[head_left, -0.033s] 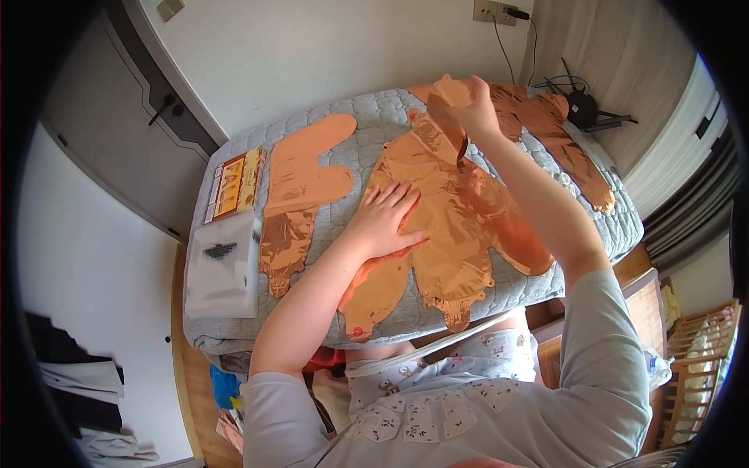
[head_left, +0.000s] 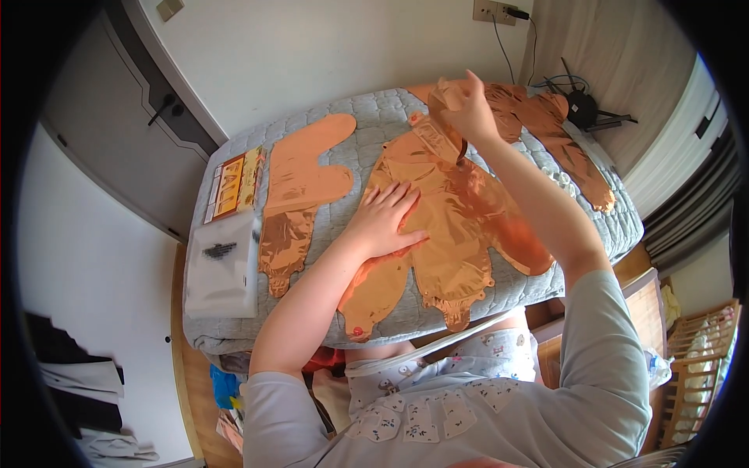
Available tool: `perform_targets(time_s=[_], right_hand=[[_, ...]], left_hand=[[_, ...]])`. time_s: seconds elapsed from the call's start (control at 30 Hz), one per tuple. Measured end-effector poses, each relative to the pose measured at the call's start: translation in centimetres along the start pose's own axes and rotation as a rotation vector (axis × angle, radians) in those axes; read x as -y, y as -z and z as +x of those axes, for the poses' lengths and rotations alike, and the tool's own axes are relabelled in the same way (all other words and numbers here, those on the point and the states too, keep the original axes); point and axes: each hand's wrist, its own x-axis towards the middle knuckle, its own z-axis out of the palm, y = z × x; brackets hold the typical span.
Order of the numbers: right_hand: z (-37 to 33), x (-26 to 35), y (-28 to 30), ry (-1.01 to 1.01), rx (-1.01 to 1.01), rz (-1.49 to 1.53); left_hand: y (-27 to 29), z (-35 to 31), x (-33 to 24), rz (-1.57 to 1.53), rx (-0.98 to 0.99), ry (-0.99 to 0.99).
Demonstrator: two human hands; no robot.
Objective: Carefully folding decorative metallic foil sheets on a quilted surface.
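Observation:
A flat, wrinkled copper-coloured foil balloon with several lobes lies across the middle of the bed. My left hand rests on its left part, palm down with the fingers stretched out. At the balloon's far end, my right hand pinches a raised flap of foil, which stands up off the quilt and curls over. The thumb and fingertips of that hand are partly hidden behind the foil and the hand itself.
Another flat copper foil balloon lies on the left, beside a printed card and a translucent plastic bag. More foil spreads over the far right of the quilted bed. A black router stands at the back right corner.
My right hand has shifted slightly down and its index finger points up more. The top of the raised flap has folded down a little. The left hand stays put.

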Motion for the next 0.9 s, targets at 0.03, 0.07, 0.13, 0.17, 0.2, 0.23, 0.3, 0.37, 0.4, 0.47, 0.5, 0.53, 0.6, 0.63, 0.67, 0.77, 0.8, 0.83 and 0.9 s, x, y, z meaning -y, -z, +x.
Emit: perform_targets(time_s=[0.03, 0.07, 0.13, 0.17, 0.2, 0.23, 0.3, 0.37, 0.4, 0.47, 0.5, 0.53, 0.6, 0.63, 0.67, 0.77, 0.8, 0.83, 0.9], right_hand=[[-1.1, 0.7, -0.4, 0.231, -0.011, -0.302], [-2.4, 1.4, -0.7, 0.464, -0.022, -0.602], [-4.9, 2.0, -0.9, 0.579, 0.136, -0.708], [-5.6, 2.2, -1.1, 0.692, 0.298, -0.81], [-5.8, 1.7, -1.1, 0.691, 0.296, -0.814], [-6.0, 1.3, -1.2, 0.674, 0.337, -0.813], [-5.9, 0.7, -1.3, 0.658, 0.379, -0.809], [-4.6, 0.3, -1.0, 0.668, 0.333, -0.919], [-3.7, -0.6, -0.8, 0.666, 0.331, -0.922], [-1.9, -2.8, 0.2, 0.519, 0.276, -1.001], [-1.3, -2.8, 0.2, 0.522, 0.278, -0.995], [-0.7, -2.7, 0.3, 0.38, 0.267, -1.025], [0.7, -3.0, 0.0, 0.243, 0.263, -1.042], [1.7, -3.3, 0.1, 0.037, 0.247, -0.989], [2.6, -3.8, -0.1, -0.167, 0.234, -0.928], [7.5, -13.6, 7.6, -0.268, 0.245, -1.022], [9.9, -16.0, 11.7, -0.288, 0.215, -1.107], [9.2, -14.3, 7.7, -0.264, 0.262, -1.065], [7.2, -10.0, 2.5, -0.399, 0.352, -0.581]], left_hand=[[0.0, 0.0, 0.1, 0.001, 0.004, 0.006], [0.1, -0.1, 0.1, 0.002, 0.008, 0.014], [0.0, -0.1, 0.1, -0.001, 0.003, 0.012], [0.0, -0.2, 0.1, -0.002, 0.001, 0.012], [0.0, 0.0, -0.1, -0.004, 0.0, 0.008], [0.0, 0.1, -0.2, -0.001, 0.0, 0.003], [0.0, 0.2, -0.2, 0.002, 0.0, 0.0], [-0.1, 0.2, -0.1, 0.009, 0.003, -0.001], [-0.2, 0.3, -0.2, 0.008, 0.003, -0.005], [-0.3, 0.6, -0.5, -0.007, -0.003, -0.023], [-0.2, 0.4, -0.2, -0.005, -0.003, -0.017], [-0.2, 0.1, 0.0, -0.001, 0.003, -0.003], [-0.2, -0.5, 0.5, 0.007, 0.012, 0.023], [-0.1, -0.8, 0.7, 0.008, 0.014, 0.031], [0.0, -1.2, 1.0, 0.012, 0.017, 0.044], [-0.4, 1.5, -1.1, -0.012, 0.002, -0.049], [-0.6, 3.7, -3.2, -0.043, -0.019, -0.135], [-0.4, 2.1, -1.7, -0.02, -0.003, -0.072], [-0.1, -0.5, 0.5, 0.013, 0.024, 0.026]])
